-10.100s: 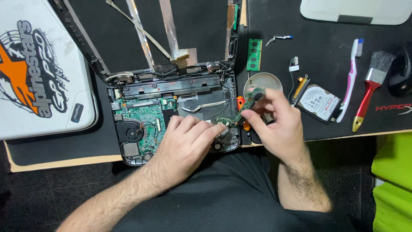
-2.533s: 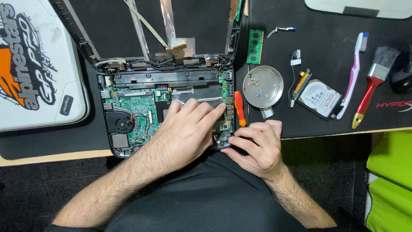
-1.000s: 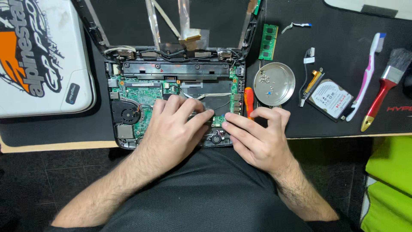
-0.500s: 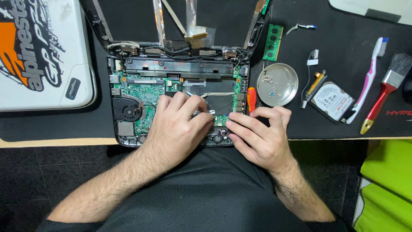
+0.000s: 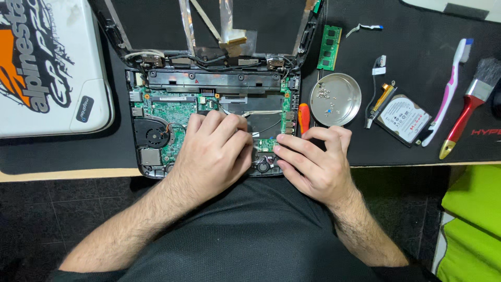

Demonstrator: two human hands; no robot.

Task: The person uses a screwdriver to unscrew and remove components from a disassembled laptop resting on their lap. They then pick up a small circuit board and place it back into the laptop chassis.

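An opened laptop base (image 5: 156,107) lies on the desk with its green motherboard (image 5: 172,112) and black fan (image 5: 151,134) exposed. My left hand (image 5: 216,151) rests palm down over the board's middle, fingers spread toward the dark centre area. My right hand (image 5: 313,162) sits at the base's right front corner, its fingertips pressing on a small green board (image 5: 267,144). An orange-handled screwdriver (image 5: 303,117) lies just right of the laptop, above my right hand. Neither hand holds a tool.
A round metal dish (image 5: 347,107) with small screws stands right of the laptop. Nearby lie a green memory stick (image 5: 330,47), a hard drive (image 5: 404,117), a toothbrush (image 5: 450,89), a red-handled paintbrush (image 5: 469,104) and a white lid (image 5: 47,68) at left.
Earlier my right hand worked a screwdriver at the right front corner. The screwdriver now lies beside the laptop, and both hands rest on the boards. The view shifted slightly.
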